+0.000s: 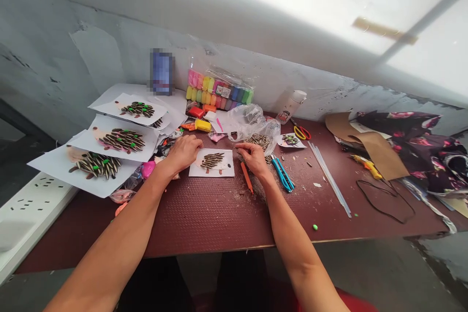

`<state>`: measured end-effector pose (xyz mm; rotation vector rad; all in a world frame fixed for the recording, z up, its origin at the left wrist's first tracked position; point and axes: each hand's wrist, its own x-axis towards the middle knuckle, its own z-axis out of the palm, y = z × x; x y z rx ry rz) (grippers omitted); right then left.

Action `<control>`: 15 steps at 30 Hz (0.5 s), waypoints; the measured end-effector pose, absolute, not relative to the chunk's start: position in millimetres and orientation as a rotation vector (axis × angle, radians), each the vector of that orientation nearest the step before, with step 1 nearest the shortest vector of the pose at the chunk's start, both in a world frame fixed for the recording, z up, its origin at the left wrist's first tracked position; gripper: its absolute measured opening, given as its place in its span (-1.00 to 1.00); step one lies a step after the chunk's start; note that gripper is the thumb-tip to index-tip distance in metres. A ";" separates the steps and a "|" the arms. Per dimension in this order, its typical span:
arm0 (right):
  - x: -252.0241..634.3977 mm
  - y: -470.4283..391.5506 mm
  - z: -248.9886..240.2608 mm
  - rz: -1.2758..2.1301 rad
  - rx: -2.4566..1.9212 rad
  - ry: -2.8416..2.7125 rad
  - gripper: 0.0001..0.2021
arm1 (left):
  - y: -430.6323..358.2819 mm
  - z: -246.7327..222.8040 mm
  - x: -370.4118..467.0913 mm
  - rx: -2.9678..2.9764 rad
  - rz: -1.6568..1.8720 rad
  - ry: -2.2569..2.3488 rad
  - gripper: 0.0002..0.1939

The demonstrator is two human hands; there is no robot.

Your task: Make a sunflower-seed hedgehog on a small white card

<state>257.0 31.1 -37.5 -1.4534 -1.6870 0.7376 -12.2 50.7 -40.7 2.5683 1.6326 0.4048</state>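
In the head view a small white card [193,170] lies flat on the table, with a hedgehog picture whose back is covered in striped seeds [212,160]. My left hand [184,152] rests at the card's upper left corner, fingers bent and closed on that edge. Just past the card's right side, my right hand [253,158] is pinched, thumb against fingers; whatever is between the tips is too small to make out. Behind it a heap of sunflower seeds [257,141] spills from a clear plastic bag [250,119]. An orange pen-like tool [246,178] lies below my right hand.
Stacked hedgehog sheets [120,142] and a power strip [34,204] are at left. Behind stand clay packs [219,88] and a bottle [291,107]. Rightward lie a blue utility knife [282,174], scissors [302,132], glue sticks [331,180] and a glue gun [367,166].
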 end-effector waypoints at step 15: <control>249.8 21.6 -29.1 0.699 -1.557 -1.769 -0.84 | 51.8 -41.9 -13.6 2.558 0.400 1.631 -0.69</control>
